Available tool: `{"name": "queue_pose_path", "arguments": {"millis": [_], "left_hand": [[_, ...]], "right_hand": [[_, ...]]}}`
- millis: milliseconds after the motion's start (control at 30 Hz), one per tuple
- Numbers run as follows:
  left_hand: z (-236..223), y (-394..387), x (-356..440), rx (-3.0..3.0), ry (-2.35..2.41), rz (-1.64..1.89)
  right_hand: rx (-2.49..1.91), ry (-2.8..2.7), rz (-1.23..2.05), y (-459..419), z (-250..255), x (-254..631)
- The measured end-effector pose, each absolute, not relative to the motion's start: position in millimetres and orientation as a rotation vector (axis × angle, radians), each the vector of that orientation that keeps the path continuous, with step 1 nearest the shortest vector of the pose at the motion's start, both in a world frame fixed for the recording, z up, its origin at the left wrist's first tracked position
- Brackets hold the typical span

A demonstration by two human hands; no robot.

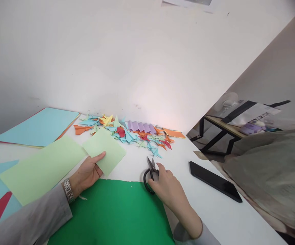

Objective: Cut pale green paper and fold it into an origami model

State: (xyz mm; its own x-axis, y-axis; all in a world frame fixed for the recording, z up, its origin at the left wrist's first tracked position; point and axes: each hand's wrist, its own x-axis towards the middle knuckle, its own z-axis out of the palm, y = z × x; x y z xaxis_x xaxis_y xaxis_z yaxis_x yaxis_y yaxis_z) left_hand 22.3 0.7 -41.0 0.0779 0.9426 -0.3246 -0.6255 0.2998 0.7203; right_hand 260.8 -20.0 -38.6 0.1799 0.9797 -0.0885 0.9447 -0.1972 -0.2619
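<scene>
left hand [87,173] pinches light green square [110,151] at green sheet's [117,211] far edge; right hand [171,189], fingers curved, at scissors [153,169] by its far right corner, grip cannot be told.

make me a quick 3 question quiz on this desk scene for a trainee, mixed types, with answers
1. Multiple choice: what does the left hand hold?
a) a red sheet
b) a light green piece of paper
c) a purple sheet
2. True or false: the blades of the scissors by the right hand stand apart.
3. Fill in the colour: the pleated strip near the wall is ____.

Key: 1 b; 2 true; 3 purple
</scene>
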Motion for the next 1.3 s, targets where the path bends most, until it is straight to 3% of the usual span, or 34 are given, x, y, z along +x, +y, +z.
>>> {"name": "queue_pose_path", "arguments": {"millis": [100, 233, 333, 433, 1300], "left_hand": [[-42.2, 1.7, 22.1, 0.447, 0.863, 1.251], [-41.1, 2.3, 23.1, 0.419, 0.85, 1.264], [-41.0, 2.9, 23.5, 0.412, 0.862, 1.255], [-43.1, 4.0, 22.8, 0.419, 0.86, 1.258], [-41.0, 1.4, 24.8, 0.383, 0.836, 1.262]], "right_hand": [[-2.018, -1.526, 0.843, -20.2, -29.6, 262.0], [-1.228, -0.887, 1.617, -23.9, -23.1, 260.2], [-0.807, -0.683, 1.989, -30.2, -27.0, 255.1], [-0.694, -0.648, 2.242, -37.7, -33.4, 247.8], [-0.591, -0.644, 2.219, -45.1, -35.8, 236.0]]}}
